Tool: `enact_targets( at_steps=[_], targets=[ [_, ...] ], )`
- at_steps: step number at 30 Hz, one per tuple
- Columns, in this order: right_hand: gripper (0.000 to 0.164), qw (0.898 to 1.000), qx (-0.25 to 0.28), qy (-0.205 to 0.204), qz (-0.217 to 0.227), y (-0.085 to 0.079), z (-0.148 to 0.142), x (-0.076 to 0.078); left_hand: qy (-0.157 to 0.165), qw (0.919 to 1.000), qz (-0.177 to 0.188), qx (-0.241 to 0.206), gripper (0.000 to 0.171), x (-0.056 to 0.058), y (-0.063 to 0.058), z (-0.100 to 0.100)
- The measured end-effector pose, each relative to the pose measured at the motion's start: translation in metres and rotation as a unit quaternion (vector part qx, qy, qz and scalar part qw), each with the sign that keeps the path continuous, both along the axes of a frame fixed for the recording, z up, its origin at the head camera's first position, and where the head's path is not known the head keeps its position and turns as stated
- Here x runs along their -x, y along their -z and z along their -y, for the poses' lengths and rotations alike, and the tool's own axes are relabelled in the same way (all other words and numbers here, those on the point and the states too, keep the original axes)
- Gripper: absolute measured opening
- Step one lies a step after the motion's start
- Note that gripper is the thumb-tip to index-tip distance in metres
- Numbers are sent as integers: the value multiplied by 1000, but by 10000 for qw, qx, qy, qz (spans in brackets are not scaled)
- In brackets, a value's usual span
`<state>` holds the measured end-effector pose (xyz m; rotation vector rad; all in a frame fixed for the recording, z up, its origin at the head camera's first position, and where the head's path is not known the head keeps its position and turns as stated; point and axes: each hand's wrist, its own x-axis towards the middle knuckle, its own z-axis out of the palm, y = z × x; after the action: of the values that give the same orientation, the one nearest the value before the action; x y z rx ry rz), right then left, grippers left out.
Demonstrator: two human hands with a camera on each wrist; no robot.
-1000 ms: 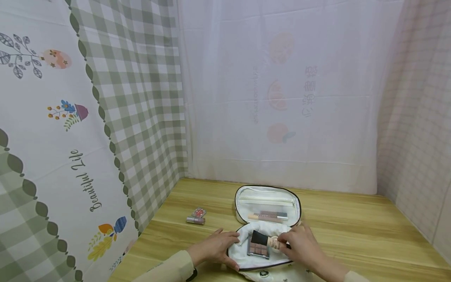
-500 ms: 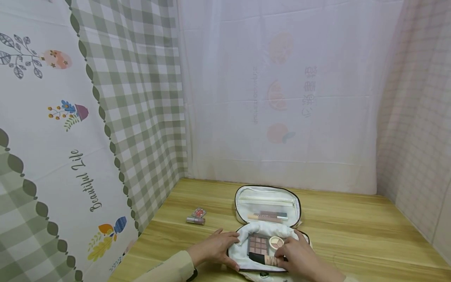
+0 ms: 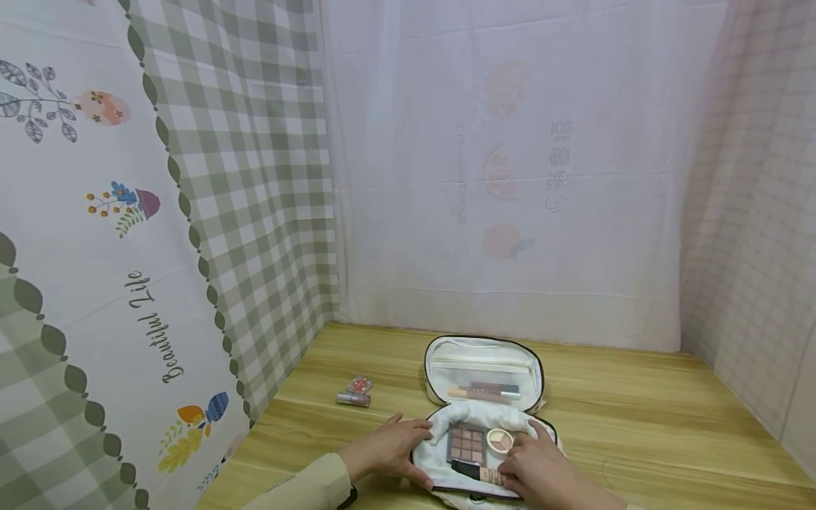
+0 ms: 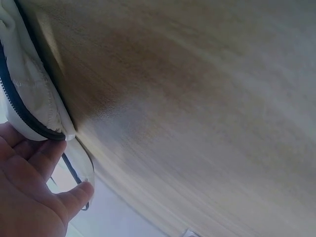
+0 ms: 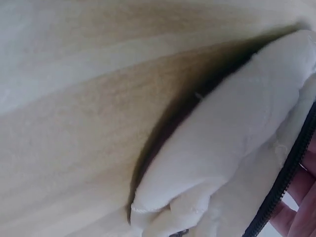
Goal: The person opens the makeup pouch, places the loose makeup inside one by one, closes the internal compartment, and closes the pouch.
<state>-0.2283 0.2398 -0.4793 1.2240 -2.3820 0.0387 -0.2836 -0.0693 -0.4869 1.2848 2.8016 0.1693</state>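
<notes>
A white-lined makeup bag [image 3: 440,460] lies unzipped on the table with its lid folded back. Inside it are an eyeshadow palette [image 3: 467,444], a small round three-colour compact [image 3: 500,440] and a beige cosmetic tube with a black cap [image 3: 468,469]. My left hand [image 3: 394,448] holds the bag's left rim, fingers at the far part and thumb at the near corner. Over the right side of the bag, my right hand [image 3: 542,464] pinches the tube's right end, which the fingers hide. The right wrist view shows curled fingers [image 5: 301,185] beyond the zip.
Several slim cosmetic sticks [image 3: 487,392] sit in the lid's clear pocket. Left of the bag lie a small lip gloss tube [image 3: 353,399] and a clear case with red inside [image 3: 360,384]. Checked cloth [image 3: 274,177] hangs along the left side of the wooden table [image 3: 625,404].
My right hand has lowered the tube from above the palette to the bag's near side, uncovering the palette and round compact. My left hand has stayed at the rim.
</notes>
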Motion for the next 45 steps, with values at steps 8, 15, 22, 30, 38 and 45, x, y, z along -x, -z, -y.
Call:
enact_targets(
  at_steps=[8,15,22,30,38,45],
  targets=[
    [10,9998,31,140,125,3,-4,-3,-55,10000,-20,27,82,0,0,-1],
    [14,9974,77,610,379,2,-6,-7,3,9999,-104,6,81,1,1,0],
    [37,9820,390,1628,876,-11,-15,-9,-1,10000,-72,43,83,1,0,0],
    [50,9654,57,2293,1240,-23,-32,-11,61,9999,-102,34,90,-3,-9,1],
    [48,9558,-161,2540,1473,-24,-43,-17,-31,10000,48,-44,88,-3,-14,2],
    [57,9499,-315,2703,1540,-22,-50,-19,-90,9999,62,-119,86,-1,-11,3]
  ],
)
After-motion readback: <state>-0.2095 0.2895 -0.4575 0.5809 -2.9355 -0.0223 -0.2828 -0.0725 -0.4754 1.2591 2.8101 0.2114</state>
